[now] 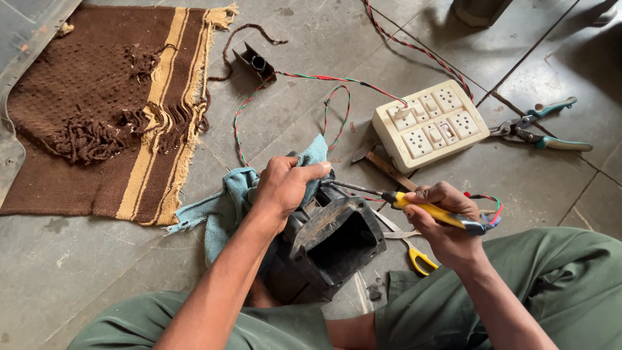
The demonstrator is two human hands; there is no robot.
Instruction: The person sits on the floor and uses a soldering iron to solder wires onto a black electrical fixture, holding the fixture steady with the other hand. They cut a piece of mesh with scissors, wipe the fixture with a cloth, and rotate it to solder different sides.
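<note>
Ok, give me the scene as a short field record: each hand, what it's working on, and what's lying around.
left hand: presses a blue cloth against the black housing
right hand: grip shut on a yellow-handled screwdriver, tip at the housing's top
floor: grey tiles
behind: cream switchboard with twisted wire
right: pliers
left: brown mat
under right hand: scissors

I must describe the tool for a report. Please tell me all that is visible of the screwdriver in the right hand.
The screwdriver has a yellow handle with a black end and a thin dark metal shaft. It lies nearly level, its tip pointing left to the top of the black housing, by the left hand. The right hand grips the handle, fingers curled over it. The tip's exact contact is unclear.
</note>
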